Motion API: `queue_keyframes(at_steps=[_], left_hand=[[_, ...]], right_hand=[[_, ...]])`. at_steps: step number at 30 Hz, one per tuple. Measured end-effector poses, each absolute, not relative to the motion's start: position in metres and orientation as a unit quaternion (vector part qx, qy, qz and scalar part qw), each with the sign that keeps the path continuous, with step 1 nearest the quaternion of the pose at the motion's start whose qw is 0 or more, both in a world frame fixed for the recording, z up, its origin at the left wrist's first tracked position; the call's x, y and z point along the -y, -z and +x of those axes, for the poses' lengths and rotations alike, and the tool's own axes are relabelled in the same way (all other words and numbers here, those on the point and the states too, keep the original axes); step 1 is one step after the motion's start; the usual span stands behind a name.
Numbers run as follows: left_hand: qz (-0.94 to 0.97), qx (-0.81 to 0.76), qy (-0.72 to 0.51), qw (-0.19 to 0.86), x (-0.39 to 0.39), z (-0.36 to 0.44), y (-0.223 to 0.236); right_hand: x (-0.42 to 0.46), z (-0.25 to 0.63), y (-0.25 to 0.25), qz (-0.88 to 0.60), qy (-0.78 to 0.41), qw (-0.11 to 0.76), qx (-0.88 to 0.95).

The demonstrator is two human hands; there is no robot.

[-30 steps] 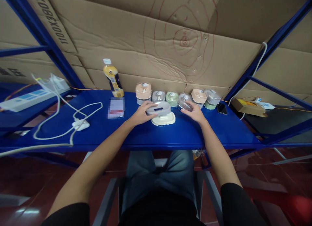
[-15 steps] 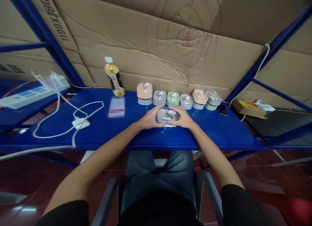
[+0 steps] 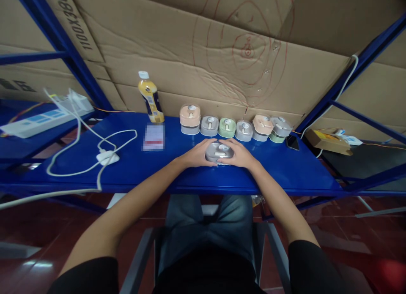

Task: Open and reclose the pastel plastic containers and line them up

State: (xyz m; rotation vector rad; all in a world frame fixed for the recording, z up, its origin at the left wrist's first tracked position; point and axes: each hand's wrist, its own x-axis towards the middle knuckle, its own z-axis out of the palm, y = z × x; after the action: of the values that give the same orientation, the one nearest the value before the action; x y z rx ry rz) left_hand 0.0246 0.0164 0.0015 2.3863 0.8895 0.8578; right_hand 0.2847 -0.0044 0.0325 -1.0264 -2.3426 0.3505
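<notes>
Blue tabletop (image 3: 152, 171); grey box (image 3: 218, 151) lies clasped between curled left fingers (image 3: 205, 143) and right fingers (image 3: 235, 145).

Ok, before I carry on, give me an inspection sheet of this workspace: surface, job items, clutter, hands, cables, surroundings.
Surface: blue table, glossy.
Job items: grey lidded box held near the front edge; a row of lidded boxes, grey, green and peach, some stacked, stands behind it.
Clutter: yellow bottle with a white cap; pixelated flat item in front of it; dark phone at right.
Hands: left hand and right hand grip the box from opposite sides.
Cables: white cables loop across the left side, by a white adapter.
Surroundings: cardboard backing with red rings drawn on it; power strip at left.
</notes>
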Motion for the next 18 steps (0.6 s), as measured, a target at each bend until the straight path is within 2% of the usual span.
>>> queue_keyframes(at_steps=[5, 9, 14, 18], left_hand=[[0.856, -0.342, -0.32, 0.219, -0.016, 0.022, -0.005], [0.832, -0.319, -0.388, 0.235, -0.017, 0.019, -0.006], [0.803, -0.336, -0.451, 0.197, -0.023, 0.017, -0.005], [0.811, -0.353, -0.428, 0.186, -0.024, 0.018, -0.002]], right_hand=[[0.003, 0.292, -0.031, -0.347, -0.155, 0.255, 0.889], [0.003, 0.3, -0.036, -0.368, -0.121, 0.303, 0.871], [-0.014, 0.315, -0.054, -0.536, 0.028, 0.416, 0.735], [-0.043, 0.315, -0.07, -0.679, 0.149, 0.363, 0.621]])
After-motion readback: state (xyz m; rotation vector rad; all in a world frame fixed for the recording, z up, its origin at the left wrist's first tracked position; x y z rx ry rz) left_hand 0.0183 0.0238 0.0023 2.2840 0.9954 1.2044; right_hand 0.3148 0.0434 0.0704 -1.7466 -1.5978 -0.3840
